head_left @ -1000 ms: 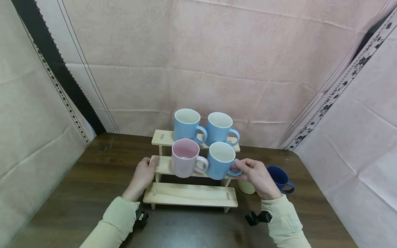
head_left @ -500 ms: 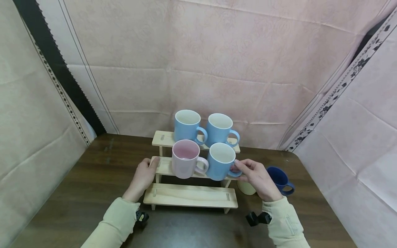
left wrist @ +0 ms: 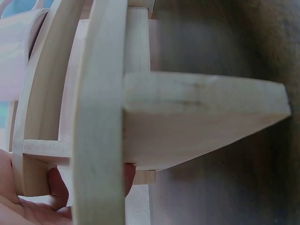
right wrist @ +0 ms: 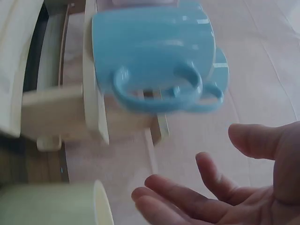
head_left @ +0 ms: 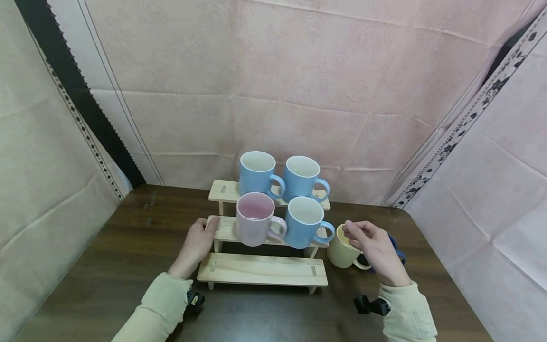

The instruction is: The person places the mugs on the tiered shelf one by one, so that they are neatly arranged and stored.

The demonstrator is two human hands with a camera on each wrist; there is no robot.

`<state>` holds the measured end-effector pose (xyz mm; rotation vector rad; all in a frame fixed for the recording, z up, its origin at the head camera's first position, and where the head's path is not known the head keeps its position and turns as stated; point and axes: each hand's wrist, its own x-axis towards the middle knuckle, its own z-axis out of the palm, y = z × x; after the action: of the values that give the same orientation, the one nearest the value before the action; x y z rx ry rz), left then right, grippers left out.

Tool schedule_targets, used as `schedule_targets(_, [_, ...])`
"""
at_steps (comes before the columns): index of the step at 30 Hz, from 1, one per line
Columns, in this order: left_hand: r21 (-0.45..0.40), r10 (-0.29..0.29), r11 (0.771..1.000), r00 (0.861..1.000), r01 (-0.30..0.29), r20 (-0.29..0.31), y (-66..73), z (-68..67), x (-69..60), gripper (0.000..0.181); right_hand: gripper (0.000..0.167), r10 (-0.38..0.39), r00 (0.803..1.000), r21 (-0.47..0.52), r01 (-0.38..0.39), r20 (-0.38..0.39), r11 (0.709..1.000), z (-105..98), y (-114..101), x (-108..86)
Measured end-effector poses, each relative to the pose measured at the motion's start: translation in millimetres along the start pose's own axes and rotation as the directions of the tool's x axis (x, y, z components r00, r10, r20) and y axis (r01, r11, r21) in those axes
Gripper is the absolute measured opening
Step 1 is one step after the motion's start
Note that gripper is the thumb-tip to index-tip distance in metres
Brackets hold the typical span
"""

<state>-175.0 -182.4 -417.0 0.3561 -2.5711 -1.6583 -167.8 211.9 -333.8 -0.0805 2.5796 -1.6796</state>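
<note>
My left hand grips the left end of the middle tier of a three-tier wooden shelf; in the left wrist view a finger is curled under the board. A lilac mug and a light blue mug stand on that tier, handles to the right. Two more light blue mugs, one left and one right, occupy the top tier. Empty and with fingers apart, my right hand hovers beside the pale yellow mug, apart from the blue mug's handle.
A dark blue mug is mostly hidden behind my right hand. The brown table carries the shelf and the loose mugs. Pale cloth hangs behind and along both sides.
My right hand has let go of the handle of the light blue mug on the middle tier and moved right, uncovering the yellow mug. My left hand stays on the shelf.
</note>
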Motion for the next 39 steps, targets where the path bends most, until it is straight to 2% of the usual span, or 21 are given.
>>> schedule_targets(4, [0.003,0.001,1.000,1.000,-0.001,0.000,0.3,-0.1,-0.4,0.050,0.064,0.008,0.999,-0.028,-0.010,-0.052,1.000,-13.6,9.4,-4.8])
schedule_targets(10, [0.002,0.005,1.000,1.000,-0.005,-0.003,1.1,0.1,-0.5,0.049,0.063,0.050,0.990,-0.144,-0.069,-0.134,0.987,-31.0,25.7,-11.9])
schedule_targets(13, [0.005,0.008,1.000,1.000,-0.008,-0.006,1.0,-0.2,-0.5,0.049,0.061,0.047,0.983,-0.237,-0.088,-0.176,0.967,-36.1,34.3,-15.3])
schedule_targets(17, [0.009,0.004,1.000,1.000,-0.004,-0.005,1.3,-1.1,-1.3,0.051,0.060,0.023,0.975,-0.365,-0.105,-0.223,0.925,-39.8,45.2,-18.1])
schedule_targets(30, [0.003,0.006,1.000,1.000,-0.006,0.000,1.2,-0.2,-1.7,0.051,0.057,-0.002,0.968,-0.452,-0.115,-0.251,0.884,-33.5,62.8,-18.4])
schedule_targets(39, [-0.009,-0.001,1.000,1.000,0.001,0.003,3.1,-1.1,-4.6,0.052,0.048,-0.056,0.963,-0.535,-0.098,-0.264,0.839,-19.7,69.1,-20.2])
